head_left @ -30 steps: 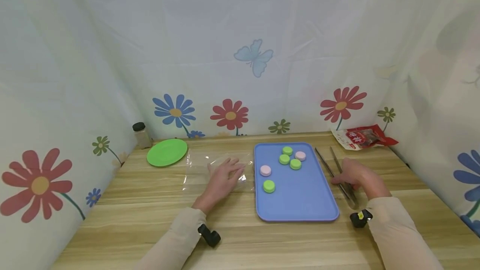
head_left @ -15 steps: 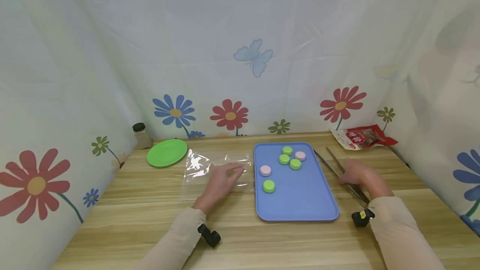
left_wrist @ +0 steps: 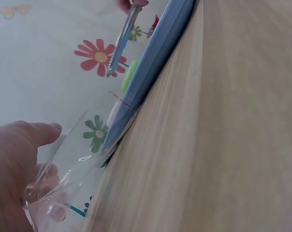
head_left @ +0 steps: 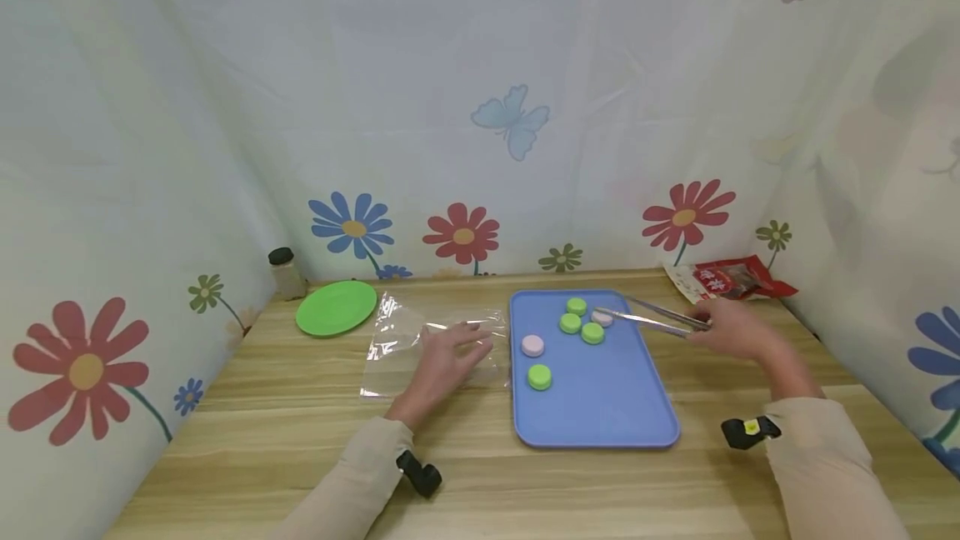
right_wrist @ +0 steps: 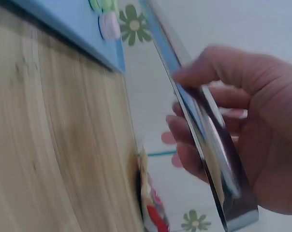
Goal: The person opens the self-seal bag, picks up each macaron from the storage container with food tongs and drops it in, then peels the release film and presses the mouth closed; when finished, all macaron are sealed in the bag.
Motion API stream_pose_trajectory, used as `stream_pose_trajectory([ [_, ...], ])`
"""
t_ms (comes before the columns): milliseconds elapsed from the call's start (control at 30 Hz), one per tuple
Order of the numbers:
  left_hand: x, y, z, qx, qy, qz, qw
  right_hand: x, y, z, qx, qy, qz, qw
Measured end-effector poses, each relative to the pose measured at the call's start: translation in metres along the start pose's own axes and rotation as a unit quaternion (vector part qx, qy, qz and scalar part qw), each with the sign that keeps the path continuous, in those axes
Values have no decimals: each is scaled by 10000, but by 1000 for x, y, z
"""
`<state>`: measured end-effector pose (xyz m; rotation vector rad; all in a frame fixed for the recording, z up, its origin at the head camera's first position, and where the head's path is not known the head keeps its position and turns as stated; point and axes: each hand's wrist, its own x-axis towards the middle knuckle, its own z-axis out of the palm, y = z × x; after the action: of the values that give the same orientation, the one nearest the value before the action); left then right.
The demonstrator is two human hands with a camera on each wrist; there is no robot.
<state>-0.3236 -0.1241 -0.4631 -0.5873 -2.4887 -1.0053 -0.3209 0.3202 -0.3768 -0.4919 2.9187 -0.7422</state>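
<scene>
My right hand (head_left: pixel 731 330) grips metal tongs (head_left: pixel 651 322), raised with their tips over the far right part of the blue tray (head_left: pixel 600 407). In the right wrist view, thumb and fingers lie around the tongs (right_wrist: pixel 211 145) near their bent end. Several green macarons (head_left: pixel 540 377) and two pink macarons (head_left: pixel 532 346) sit on the tray; the tongs partly cover one pink macaron (head_left: pixel 602 317). At a clear plastic bag (head_left: pixel 397 332) left of the tray rests my left hand (head_left: pixel 446 361), thumb and fingers apart. In the left wrist view, the bag's film (left_wrist: pixel 73 169) covers some fingers.
A green plate (head_left: pixel 336 308) lies at the far left, beside a jar with a black lid (head_left: pixel 287 273). A red and white snack packet (head_left: pixel 727 277) lies at the back right. Wooden table surface (head_left: pixel 465 473) extends in front of the tray.
My right hand has lifted the tongs off the table and swung their tips left over the tray. My left hand has stayed at the plastic bag, which has shifted slightly.
</scene>
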Motion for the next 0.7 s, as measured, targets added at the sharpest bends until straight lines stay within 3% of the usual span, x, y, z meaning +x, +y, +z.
stream_pose_trajectory([
  [167, 0, 1, 0, 144, -1, 292, 9995, 9, -23, 18, 126, -173, -677, 9975],
  [400, 1, 0, 0, -386, 19, 62, 9992, 19, -33, 33, -40, 72, -1313, 9913],
  [700, -1, 1, 0, -174, 72, 417, 9990, 20, -32, 35, -57, -168, -1258, 9919],
])
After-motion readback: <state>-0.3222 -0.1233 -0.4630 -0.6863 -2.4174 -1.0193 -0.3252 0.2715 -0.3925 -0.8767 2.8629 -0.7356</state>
